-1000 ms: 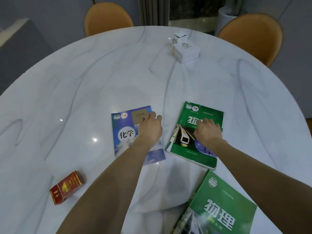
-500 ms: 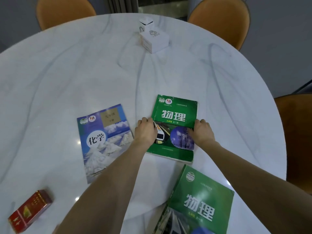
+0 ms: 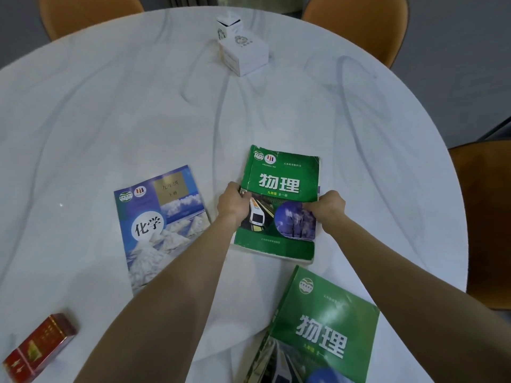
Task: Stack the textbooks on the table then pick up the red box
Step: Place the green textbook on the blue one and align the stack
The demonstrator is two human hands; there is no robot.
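Note:
A green textbook [image 3: 282, 178] lies in the middle of the white marble table [image 3: 138, 111]. My left hand [image 3: 233, 204] grips its left edge and my right hand [image 3: 327, 204] grips its right edge, with the far end of the book tilted slightly up. A blue textbook [image 3: 154, 217] lies flat to the left, partly under my left forearm. A second green textbook [image 3: 320, 330] lies at the near edge on the right. The red box [image 3: 38, 348] sits at the near left, away from both hands.
Two white boxes [image 3: 243, 48] stand at the far middle of the table. Orange chairs stand behind the table at the left [image 3: 88, 15] and right [image 3: 356, 26], and another one [image 3: 484, 217] is at the right side.
My left hand left the blue textbook and moved to the green book's left edge. My right hand shifted from its cover to its right edge. Both now grip it.

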